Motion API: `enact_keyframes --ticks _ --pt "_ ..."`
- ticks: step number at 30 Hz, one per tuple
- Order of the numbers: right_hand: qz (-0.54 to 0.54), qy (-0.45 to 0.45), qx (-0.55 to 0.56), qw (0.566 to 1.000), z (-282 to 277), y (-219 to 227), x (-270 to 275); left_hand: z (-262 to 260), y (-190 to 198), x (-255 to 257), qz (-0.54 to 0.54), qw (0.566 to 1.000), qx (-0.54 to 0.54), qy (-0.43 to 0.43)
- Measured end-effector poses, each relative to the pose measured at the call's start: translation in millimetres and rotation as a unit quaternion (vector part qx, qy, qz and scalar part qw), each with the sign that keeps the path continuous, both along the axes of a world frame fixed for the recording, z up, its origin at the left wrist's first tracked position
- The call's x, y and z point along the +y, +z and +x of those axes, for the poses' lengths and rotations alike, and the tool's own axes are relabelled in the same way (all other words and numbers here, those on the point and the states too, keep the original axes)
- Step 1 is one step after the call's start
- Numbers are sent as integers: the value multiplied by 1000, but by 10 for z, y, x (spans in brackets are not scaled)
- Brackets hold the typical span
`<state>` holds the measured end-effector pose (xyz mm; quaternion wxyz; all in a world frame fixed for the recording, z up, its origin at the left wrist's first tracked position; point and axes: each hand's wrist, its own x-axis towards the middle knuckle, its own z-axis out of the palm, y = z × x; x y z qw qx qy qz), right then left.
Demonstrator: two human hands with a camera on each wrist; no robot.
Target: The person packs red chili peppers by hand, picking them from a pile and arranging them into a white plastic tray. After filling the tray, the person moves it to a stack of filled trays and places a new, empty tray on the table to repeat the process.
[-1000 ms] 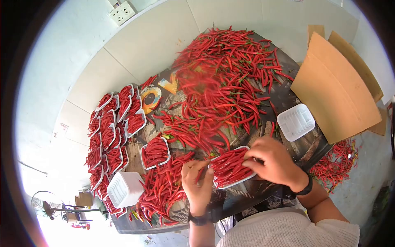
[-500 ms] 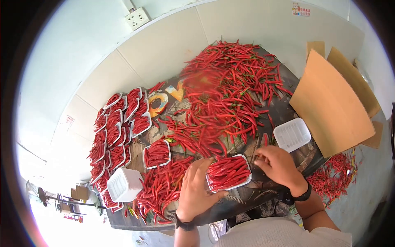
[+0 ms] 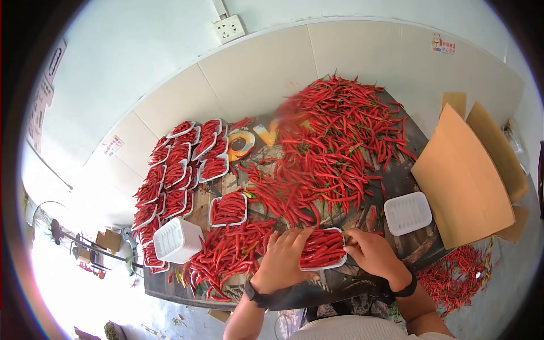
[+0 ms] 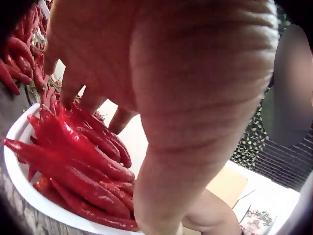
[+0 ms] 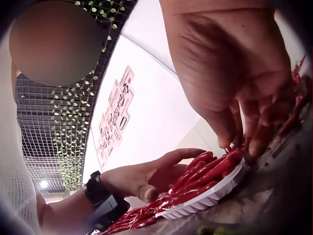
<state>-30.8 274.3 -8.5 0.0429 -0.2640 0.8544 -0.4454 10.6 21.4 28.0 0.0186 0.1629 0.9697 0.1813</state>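
Observation:
A white tray (image 3: 340,262) heaped with red chili peppers (image 3: 320,249) lies at the table's front, between the two hands. My left hand (image 3: 286,258) rests along its left side, fingers extended over the peppers' edge; in the left wrist view the hand (image 4: 161,98) arches over the tray (image 4: 29,193). At the tray's right end, my right hand (image 3: 371,255) has its thumb and fingertips bent together. In the right wrist view, the right hand (image 5: 234,63) has its fingertips at the pepper ends by the rim; whether they pinch one is unclear.
Filled trays (image 3: 207,175) stand in overlapping rows at the left, near a stack of white trays (image 3: 177,241). Another filled tray (image 3: 228,209) sits behind loose peppers (image 3: 232,255). A big pepper pile (image 3: 345,136) covers the back; an unfilled tray (image 3: 408,213) and cardboard box (image 3: 464,181) are right.
The right hand moved off the tray's right end, then came back to it. The left hand shifted from the tray's near left corner to lie along its left side. The head view has shifted.

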Motion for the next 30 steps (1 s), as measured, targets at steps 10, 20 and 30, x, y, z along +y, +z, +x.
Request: enact_keyframes --ticks 10,20,30 --pt "55 -13 -63 996 -77 85 11 -64 41 -189 43 998 -17 33" --pt "11 120 99 988 -728 138 -495 -93 47 -202 39 999 -7 -2" --pt "31 145 113 982 -726 223 -457 -60 38 -191 41 999 8 -19"
